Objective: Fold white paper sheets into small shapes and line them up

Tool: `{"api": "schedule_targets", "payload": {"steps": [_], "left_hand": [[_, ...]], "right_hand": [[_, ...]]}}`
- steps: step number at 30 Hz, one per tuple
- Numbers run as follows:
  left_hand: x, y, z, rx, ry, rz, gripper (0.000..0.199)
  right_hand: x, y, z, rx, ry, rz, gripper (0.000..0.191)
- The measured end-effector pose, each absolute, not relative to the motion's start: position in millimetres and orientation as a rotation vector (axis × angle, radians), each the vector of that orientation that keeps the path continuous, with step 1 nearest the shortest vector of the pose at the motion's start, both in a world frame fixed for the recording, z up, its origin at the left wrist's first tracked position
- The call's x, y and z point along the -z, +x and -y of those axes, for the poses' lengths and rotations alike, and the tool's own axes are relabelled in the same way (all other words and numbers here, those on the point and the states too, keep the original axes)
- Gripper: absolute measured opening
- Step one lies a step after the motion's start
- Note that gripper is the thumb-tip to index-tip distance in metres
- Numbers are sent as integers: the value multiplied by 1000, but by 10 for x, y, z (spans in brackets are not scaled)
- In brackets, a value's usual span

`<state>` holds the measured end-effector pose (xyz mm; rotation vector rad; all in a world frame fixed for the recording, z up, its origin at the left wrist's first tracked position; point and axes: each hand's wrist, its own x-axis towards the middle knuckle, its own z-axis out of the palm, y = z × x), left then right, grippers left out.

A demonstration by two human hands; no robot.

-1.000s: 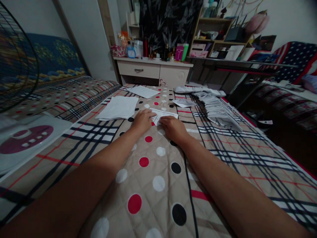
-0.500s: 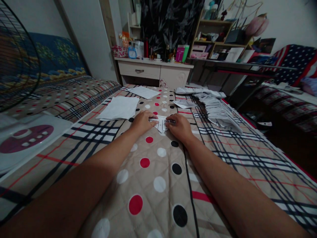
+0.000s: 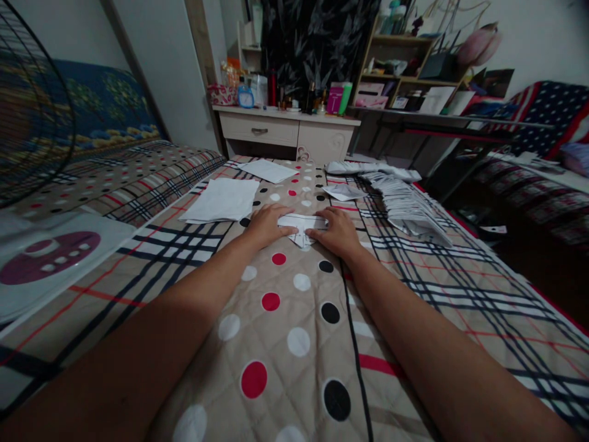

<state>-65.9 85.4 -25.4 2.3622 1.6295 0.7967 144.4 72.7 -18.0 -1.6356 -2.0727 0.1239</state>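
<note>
A small folded white paper [image 3: 301, 228] with dark printed lines lies on the patterned bedspread [image 3: 285, 313], its point toward me. My left hand [image 3: 268, 226] grips its left end, thumb on the near side and fingers at the far edge. At the right end, my right hand [image 3: 338, 231] holds it the same way. The paper's middle shows between my two thumbs. A stack of white sheets [image 3: 223, 199] rests beyond my left hand. Another flat sheet [image 3: 268, 170] lies farther back. Past my right hand sits a single folded piece [image 3: 344, 192].
A long row of folded papers [image 3: 407, 209] spreads at the right, with a white bundle [image 3: 368, 168] behind it. A plastic bag [image 3: 69, 252] lies at the left, below a fan [image 3: 32, 104]. The white dresser [image 3: 276, 130] stands beyond the bed.
Both hands have spread slightly apart along the paper, and a wider flat strip of it now shows at its far edge. The surrounding papers have not moved.
</note>
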Motion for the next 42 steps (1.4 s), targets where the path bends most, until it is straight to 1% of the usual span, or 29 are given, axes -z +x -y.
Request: {"api": "schedule_targets", "payload": {"steps": [9,12,16,18,25,29,32,35,36,39,42], "left_hand": [[211,-631,-838,-976,2389,-1619,48],[186,-608,-804,-1024,2414,-1614,42],[161,-593,-768,-1032,2461,-1583,25],[150,-589,-753,-1027,2491,-1569,21],[126,-583,-727,-894,2609,-1496,17],[128,-541,-727,-870,2638,-1433,16],[119,-500,-715,-835,2592,-1552,15],[111,-514,-714,-819,2402,-1765,13],[112,-537,-720,-822,2329,-1822,14],[134,-633,-758,-832,2201,-1902,21],[173,-713,-796,-839,2193,-1901,30]], "right_hand": [[164,1460,-720,-77,-1424,2007,43],[143,1459,-708,-47,-1358,2009,32],[121,1450,-678,-46,-1311,2022,14],[118,1445,-665,-54,-1311,2035,10],[97,1426,-645,-71,-1354,2163,14],[40,1347,-599,30,-1429,2214,18],[20,1280,-571,132,-1486,2242,15],[28,1311,-589,74,-1608,2156,13],[33,1354,-607,16,-1671,2096,15],[47,1540,-683,-165,-1849,1925,31],[53,1702,-749,-227,-1909,1861,41]]}}
